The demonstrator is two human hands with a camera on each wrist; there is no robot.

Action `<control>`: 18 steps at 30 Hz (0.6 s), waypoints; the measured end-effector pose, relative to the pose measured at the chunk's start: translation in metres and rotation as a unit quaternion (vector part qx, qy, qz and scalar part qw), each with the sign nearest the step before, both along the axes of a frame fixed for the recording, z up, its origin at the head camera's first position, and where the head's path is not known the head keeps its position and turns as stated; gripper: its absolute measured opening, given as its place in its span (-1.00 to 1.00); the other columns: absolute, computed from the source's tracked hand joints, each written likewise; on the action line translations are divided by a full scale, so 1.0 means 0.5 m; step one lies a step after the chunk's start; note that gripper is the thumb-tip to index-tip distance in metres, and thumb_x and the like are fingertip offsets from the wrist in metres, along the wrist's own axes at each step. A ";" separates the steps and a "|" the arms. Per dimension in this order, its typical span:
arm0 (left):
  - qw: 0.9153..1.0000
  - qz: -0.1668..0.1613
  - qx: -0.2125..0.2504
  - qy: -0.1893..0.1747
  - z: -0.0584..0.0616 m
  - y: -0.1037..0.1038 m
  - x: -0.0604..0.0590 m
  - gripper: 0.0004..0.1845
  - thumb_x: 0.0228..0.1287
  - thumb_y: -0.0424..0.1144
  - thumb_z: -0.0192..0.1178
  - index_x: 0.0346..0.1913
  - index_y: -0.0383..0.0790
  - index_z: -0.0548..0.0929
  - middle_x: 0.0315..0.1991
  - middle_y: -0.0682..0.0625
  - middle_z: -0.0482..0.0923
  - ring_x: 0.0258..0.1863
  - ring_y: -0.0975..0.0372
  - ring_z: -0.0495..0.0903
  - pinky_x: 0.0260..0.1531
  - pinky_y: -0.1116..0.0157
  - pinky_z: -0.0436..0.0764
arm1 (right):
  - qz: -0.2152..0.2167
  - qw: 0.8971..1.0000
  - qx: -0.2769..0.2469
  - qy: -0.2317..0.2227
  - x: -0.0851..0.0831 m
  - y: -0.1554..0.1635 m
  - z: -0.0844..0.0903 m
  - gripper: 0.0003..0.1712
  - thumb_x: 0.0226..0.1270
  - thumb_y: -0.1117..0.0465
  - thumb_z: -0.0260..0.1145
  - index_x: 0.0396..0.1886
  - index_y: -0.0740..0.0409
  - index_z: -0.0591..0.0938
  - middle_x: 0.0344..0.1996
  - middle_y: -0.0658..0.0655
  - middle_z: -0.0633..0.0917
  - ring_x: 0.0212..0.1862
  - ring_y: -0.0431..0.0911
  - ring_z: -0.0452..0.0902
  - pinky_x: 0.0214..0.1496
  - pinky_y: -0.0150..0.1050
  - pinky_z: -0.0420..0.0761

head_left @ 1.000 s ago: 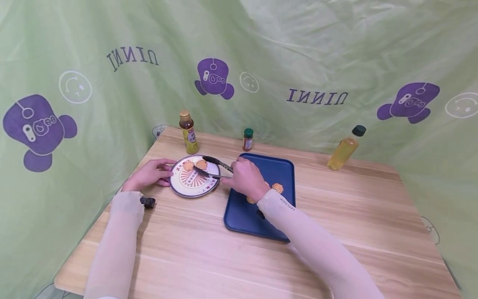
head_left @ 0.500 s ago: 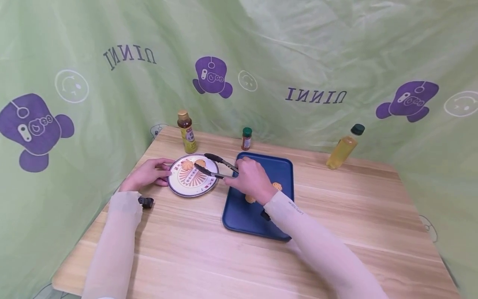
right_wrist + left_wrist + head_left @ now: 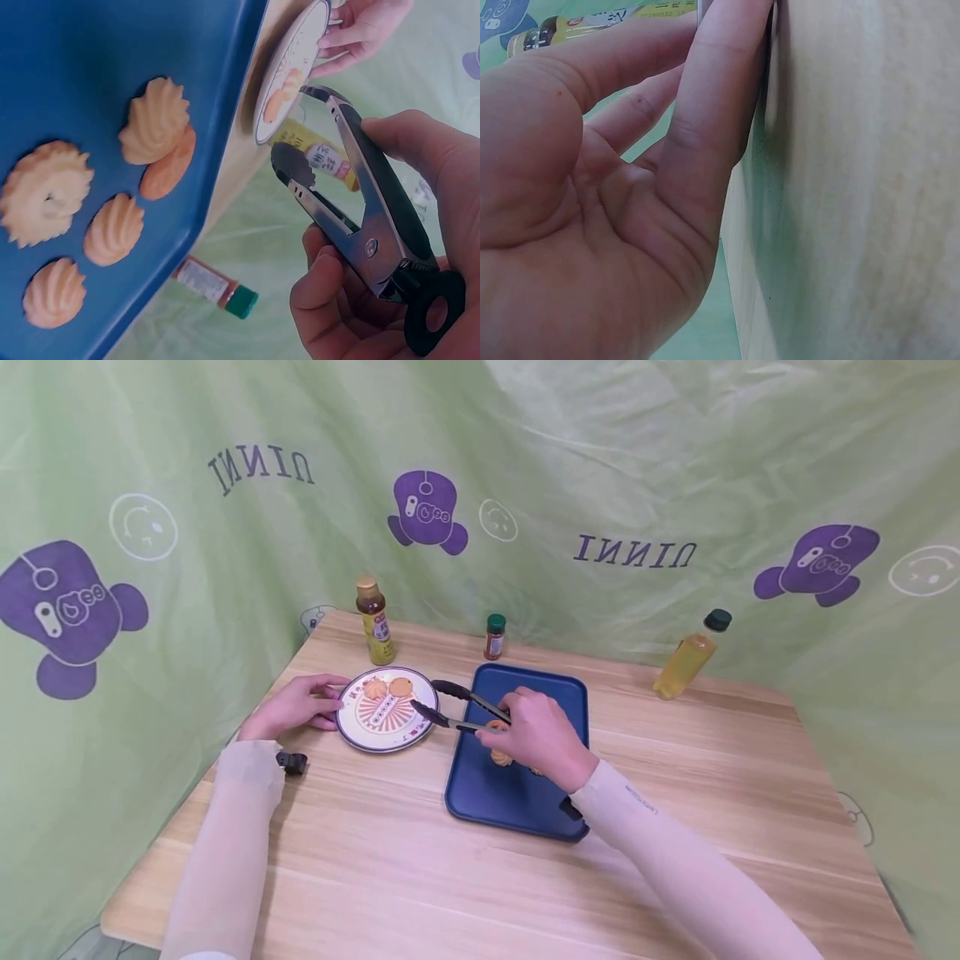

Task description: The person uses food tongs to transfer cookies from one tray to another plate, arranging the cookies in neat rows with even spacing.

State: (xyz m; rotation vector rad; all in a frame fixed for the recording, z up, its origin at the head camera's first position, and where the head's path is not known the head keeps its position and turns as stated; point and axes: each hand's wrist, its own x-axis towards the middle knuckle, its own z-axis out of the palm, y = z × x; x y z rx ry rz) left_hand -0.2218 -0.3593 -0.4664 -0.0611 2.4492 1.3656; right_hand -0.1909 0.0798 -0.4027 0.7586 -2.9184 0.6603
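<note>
My left hand (image 3: 300, 703) holds the left rim of a round white plate (image 3: 367, 735) with a dark edge and red print. Two cookies lie near its far side, a ridged one (image 3: 375, 690) and a flat round one (image 3: 401, 687). My right hand (image 3: 542, 735) grips black-tipped metal tongs (image 3: 343, 238) over a blue tray (image 3: 480, 802). The tong tips are spread apart, with nothing between them, right at the plate's right rim. Several piped cookies (image 3: 111, 229) lie on the tray, partly hidden by my right hand in the head view; one leans on a flat cookie (image 3: 168, 165).
Behind the plate stands a yellow-labelled bottle (image 3: 378, 631). A small green-capped spice jar (image 3: 494, 639) is behind the tray, and a bottle of yellow liquid (image 3: 686, 662) stands at the back right. A green curtain (image 3: 540, 460) hangs along the wooden table's (image 3: 360, 860) back.
My right hand has drawn the tongs back to the right, away from the two cookies on the plate and farther over the tray. My left hand stays at the plate's rim.
</note>
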 end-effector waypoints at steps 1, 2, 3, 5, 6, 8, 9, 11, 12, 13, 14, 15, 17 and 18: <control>1.000 0.000 0.001 0.000 0.001 0.000 0.000 -0.32 0.75 -0.30 0.20 0.77 -0.26 0.26 0.43 -0.40 0.41 -0.13 0.19 0.80 -0.07 0.28 0.95 | -0.001 1.000 -0.002 -0.001 0.005 0.007 0.001 -0.47 0.36 -0.14 0.63 -0.09 0.27 0.84 -0.29 0.10 0.71 -0.37 -0.09 0.60 -0.42 -0.28 0.65; 1.000 0.000 0.003 -0.001 0.001 0.001 0.000 -0.32 0.75 -0.30 0.20 0.76 -0.26 0.27 0.43 -0.40 0.41 -0.13 0.19 0.80 -0.07 0.28 0.95 | -0.004 1.000 -0.003 -0.001 0.009 0.015 0.000 -0.47 0.36 -0.15 0.64 -0.09 0.27 0.84 -0.30 0.09 0.70 -0.38 -0.09 0.59 -0.43 -0.29 0.64; 1.000 -0.001 0.004 -0.002 0.002 0.002 0.000 -0.32 0.75 -0.30 0.20 0.76 -0.26 0.27 0.43 -0.40 0.41 -0.13 0.20 0.80 -0.06 0.28 0.95 | -0.007 1.000 -0.004 -0.001 0.012 0.023 -0.001 -0.47 0.35 -0.14 0.64 -0.08 0.27 0.84 -0.31 0.09 0.70 -0.39 -0.09 0.58 -0.44 -0.29 0.62; 1.000 -0.003 0.003 -0.002 0.002 0.003 0.000 -0.32 0.74 -0.30 0.20 0.76 -0.27 0.27 0.43 -0.40 0.41 -0.13 0.20 0.80 -0.06 0.28 0.95 | -0.013 1.000 -0.007 0.000 0.019 0.041 -0.005 -0.46 0.33 -0.14 0.65 -0.07 0.27 0.84 -0.32 0.10 0.70 -0.41 -0.09 0.57 -0.46 -0.29 0.61; 1.000 -0.002 0.003 -0.002 0.002 0.004 0.000 -0.32 0.74 -0.31 0.20 0.76 -0.26 0.27 0.43 -0.40 0.41 -0.13 0.20 0.80 -0.06 0.29 0.95 | -0.017 1.000 -0.007 0.002 0.021 0.051 -0.009 -0.47 0.32 -0.13 0.66 -0.07 0.27 0.85 -0.32 0.10 0.71 -0.41 -0.10 0.56 -0.46 -0.29 0.60; 1.000 -0.003 0.002 -0.001 0.004 0.005 0.001 -0.32 0.74 -0.30 0.20 0.76 -0.26 0.27 0.43 -0.39 0.41 -0.13 0.20 0.80 -0.06 0.29 0.95 | -0.021 1.000 -0.003 0.009 0.025 0.068 -0.015 -0.45 0.30 -0.12 0.66 -0.06 0.29 0.85 -0.32 0.12 0.73 -0.40 -0.10 0.56 -0.44 -0.28 0.61; 1.000 -0.003 0.001 0.000 0.005 0.005 0.001 -0.32 0.74 -0.31 0.20 0.77 -0.26 0.26 0.43 -0.39 0.41 -0.14 0.20 0.80 -0.07 0.29 0.95 | -0.022 1.000 0.000 0.014 0.027 0.075 -0.018 -0.44 0.29 -0.12 0.67 -0.06 0.30 0.85 -0.31 0.13 0.74 -0.39 -0.09 0.56 -0.42 -0.27 0.62; 1.000 -0.003 0.003 0.001 0.007 0.004 0.002 -0.32 0.75 -0.31 0.19 0.77 -0.27 0.26 0.42 -0.40 0.40 -0.14 0.20 0.79 -0.08 0.28 0.95 | -0.023 1.000 0.005 0.020 0.031 0.089 -0.022 -0.44 0.27 -0.11 0.66 -0.06 0.32 0.85 -0.29 0.16 0.76 -0.38 -0.08 0.57 -0.40 -0.25 0.65; 1.000 -0.003 0.005 0.001 0.007 0.004 0.002 -0.32 0.75 -0.31 0.19 0.77 -0.28 0.25 0.42 -0.40 0.39 -0.15 0.20 0.79 -0.08 0.28 0.96 | -0.025 0.999 0.008 0.020 0.033 0.094 -0.023 -0.43 0.27 -0.11 0.66 -0.06 0.32 0.85 -0.27 0.17 0.77 -0.37 -0.08 0.58 -0.38 -0.23 0.67; 1.000 -0.003 0.007 0.001 0.007 0.003 0.002 -0.32 0.75 -0.32 0.19 0.77 -0.28 0.25 0.42 -0.40 0.39 -0.15 0.20 0.79 -0.08 0.27 0.96 | -0.027 0.999 0.013 0.019 0.036 0.099 -0.023 -0.42 0.27 -0.12 0.66 -0.05 0.33 0.85 -0.25 0.18 0.78 -0.36 -0.07 0.59 -0.36 -0.21 0.69; 1.000 -0.002 0.010 -0.001 0.007 0.003 0.001 -0.32 0.75 -0.32 0.19 0.77 -0.28 0.25 0.42 -0.40 0.39 -0.15 0.19 0.79 -0.08 0.27 0.96 | -0.030 0.999 0.017 0.017 0.039 0.104 -0.022 -0.41 0.27 -0.12 0.66 -0.04 0.33 0.85 -0.23 0.19 0.79 -0.35 -0.07 0.61 -0.34 -0.18 0.72; 1.000 -0.003 0.010 -0.001 0.007 0.003 0.001 -0.32 0.75 -0.32 0.19 0.77 -0.29 0.25 0.42 -0.40 0.39 -0.15 0.20 0.80 -0.08 0.27 0.96 | -0.034 0.999 0.020 0.015 0.043 0.109 -0.021 -0.40 0.27 -0.13 0.66 -0.03 0.33 0.85 -0.22 0.20 0.80 -0.34 -0.05 0.63 -0.32 -0.15 0.76; 1.000 -0.003 0.011 -0.003 0.005 0.002 0.000 -0.31 0.75 -0.32 0.19 0.77 -0.29 0.24 0.42 -0.40 0.39 -0.15 0.20 0.79 -0.08 0.27 0.96 | -0.040 0.999 0.028 0.013 0.049 0.118 -0.017 -0.40 0.26 -0.14 0.67 -0.03 0.33 0.86 -0.20 0.21 0.81 -0.33 -0.03 0.67 -0.27 -0.09 0.81; 1.000 -0.003 0.011 -0.004 0.003 0.002 -0.001 -0.31 0.75 -0.32 0.19 0.77 -0.28 0.24 0.42 -0.40 0.39 -0.15 0.20 0.80 -0.08 0.27 0.96 | -0.042 0.999 0.032 0.014 0.053 0.121 -0.015 -0.40 0.26 -0.14 0.68 -0.05 0.32 0.86 -0.22 0.20 0.80 -0.33 -0.04 0.66 -0.28 -0.09 0.80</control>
